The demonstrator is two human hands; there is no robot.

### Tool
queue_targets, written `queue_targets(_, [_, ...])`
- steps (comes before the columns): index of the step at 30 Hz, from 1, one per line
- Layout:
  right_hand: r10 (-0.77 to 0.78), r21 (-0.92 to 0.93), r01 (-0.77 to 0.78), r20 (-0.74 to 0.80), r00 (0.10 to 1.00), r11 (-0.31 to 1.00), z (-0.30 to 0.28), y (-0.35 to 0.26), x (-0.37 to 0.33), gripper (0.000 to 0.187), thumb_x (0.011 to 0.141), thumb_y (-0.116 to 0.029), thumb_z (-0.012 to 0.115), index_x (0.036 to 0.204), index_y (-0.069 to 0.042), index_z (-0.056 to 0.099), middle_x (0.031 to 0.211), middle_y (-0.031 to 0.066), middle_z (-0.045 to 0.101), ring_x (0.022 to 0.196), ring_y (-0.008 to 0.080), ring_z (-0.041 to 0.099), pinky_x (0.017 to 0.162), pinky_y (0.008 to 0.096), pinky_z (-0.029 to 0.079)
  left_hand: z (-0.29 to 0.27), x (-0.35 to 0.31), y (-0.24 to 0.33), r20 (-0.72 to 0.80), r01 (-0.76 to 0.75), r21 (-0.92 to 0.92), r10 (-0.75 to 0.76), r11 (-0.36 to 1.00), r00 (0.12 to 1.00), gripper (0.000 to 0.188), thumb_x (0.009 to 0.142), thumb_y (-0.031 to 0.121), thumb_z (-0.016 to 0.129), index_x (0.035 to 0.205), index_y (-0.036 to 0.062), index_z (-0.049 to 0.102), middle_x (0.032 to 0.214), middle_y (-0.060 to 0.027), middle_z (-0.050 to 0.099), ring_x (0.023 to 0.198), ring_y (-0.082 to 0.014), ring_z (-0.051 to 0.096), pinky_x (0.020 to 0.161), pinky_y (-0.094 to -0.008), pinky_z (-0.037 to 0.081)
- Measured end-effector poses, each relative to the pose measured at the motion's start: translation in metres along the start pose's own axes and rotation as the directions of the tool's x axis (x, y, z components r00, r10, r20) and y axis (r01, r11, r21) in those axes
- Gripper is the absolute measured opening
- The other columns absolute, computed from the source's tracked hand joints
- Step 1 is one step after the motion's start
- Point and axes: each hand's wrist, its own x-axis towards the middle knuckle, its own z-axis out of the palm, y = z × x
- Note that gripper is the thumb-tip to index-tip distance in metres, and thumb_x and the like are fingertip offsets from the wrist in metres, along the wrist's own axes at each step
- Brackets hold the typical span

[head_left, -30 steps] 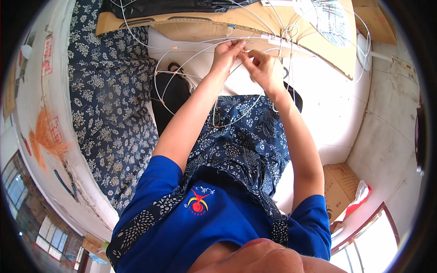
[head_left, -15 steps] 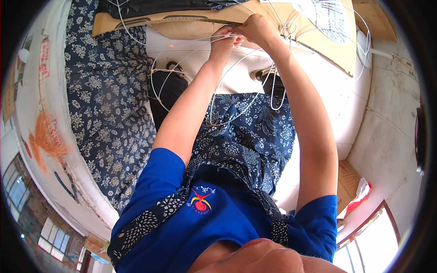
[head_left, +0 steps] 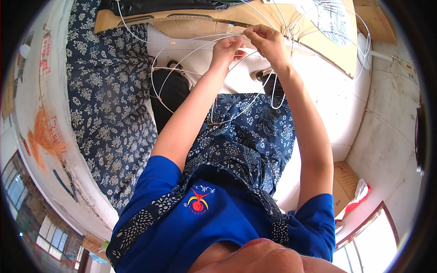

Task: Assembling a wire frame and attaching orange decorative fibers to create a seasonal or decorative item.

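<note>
Wire frame (head_left: 191, 68): thin white looping strands, tan joints, upper centre.
Left hand (head_left: 226, 48): pinching a strand.
Right hand (head_left: 268, 41): fingers closed on strands.

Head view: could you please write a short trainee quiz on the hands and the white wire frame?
1. True or false: both hands grip the white wire frame.
2. Which lies beyond the hands? A) cardboard sheet B) metal bucket
3. Fill in: the lap is covered by blue ____ cloth.

Key:
1. True; left hand and right hand pinch the wires.
2. A, the cardboard sheet.
3. Floral, the floral apron.
</note>
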Motion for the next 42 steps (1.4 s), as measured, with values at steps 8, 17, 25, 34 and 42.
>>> queue_targets(8, [-0.244, -0.416, 0.204, -0.045, 0.969, 0.886, 0.005, 0.016, -0.034, 0.014, 0.082, -0.023, 0.065, 0.090, -0.012, 0.065, 0.058, 0.0057, 0.058, 0.048, 0.0150, 0.055, 0.049, 0.0269, 0.044, -0.001, -0.007, 0.002, 0.187, -0.030, -0.204, 0.069, 0.979, 0.980, 0.022, 0.091, 0.023, 0.055, 0.103, 0.0046, 0.061, 0.094, -0.0052, 0.064, 0.086, -0.0155, 0.060, 0.082, -0.0306, 0.047])
queue_targets(17, [-0.266, -0.430, 0.226, -0.034, 0.963, 0.874, 0.010, 0.013, -0.051, 0.016, 0.084, -0.024, 0.064, 0.091, -0.009, 0.064, 0.059, 0.0028, 0.057, 0.048, 0.0132, 0.051, 0.046, 0.0283, 0.040, 0.001, -0.004, 0.000, 0.198, -0.069, -0.193, 0.108, 0.979, 0.974, 0.019, 0.089, 0.020, 0.060, 0.098, 0.0037, 0.064, 0.089, -0.0042, 0.065, 0.081, -0.0151, 0.062, 0.077, -0.0269, 0.049])
queue_targets(25, [-0.127, -0.191, 0.087, -0.207, 0.970, 0.978, -0.001, -0.007, -0.023, 0.031, 0.086, -0.031, 0.058, 0.088, -0.001, 0.067, 0.072, 0.0135, 0.066, 0.064, 0.0170, 0.063, 0.062, 0.0304, 0.049, -0.002, 0.005, -0.004, 0.151, -0.162, -0.017, 0.163, 0.987, 0.975, 0.017, 0.087, 0.022, 0.063, 0.093, 0.0056, 0.063, 0.083, -0.0023, 0.064, 0.074, -0.0119, 0.061, 0.071, -0.0236, 0.049])
queue_targets(34, [0.003, -0.788, 0.045, 0.059, 0.998, 0.614, 0.007, -0.019, 0.039, 0.037, 0.080, -0.034, 0.059, 0.067, 0.000, 0.065, 0.052, 0.0133, 0.057, 0.051, 0.0272, 0.060, 0.056, 0.0378, 0.049, 0.006, 0.027, 0.001, 0.089, -0.196, 0.080, 0.189, 0.977, 0.978, 0.009, 0.088, 0.011, 0.060, 0.091, 0.0040, 0.062, 0.081, -0.0038, 0.063, 0.071, -0.0111, 0.060, 0.066, -0.0247, 0.050])
queue_targets(42, [0.151, -0.578, -0.104, 0.034, 0.988, 0.809, 0.002, -0.008, 0.034, 0.035, 0.071, -0.036, 0.069, 0.072, -0.001, 0.069, 0.064, 0.0100, 0.065, 0.060, 0.0202, 0.064, 0.058, 0.0323, 0.051, 0.011, 0.029, -0.001, 0.117, -0.176, 0.061, 0.168, 0.983, 0.979, 0.017, 0.089, 0.014, 0.059, 0.103, 0.0040, 0.059, 0.092, -0.0069, 0.064, 0.078, -0.0154, 0.061, 0.075, -0.0320, 0.052])
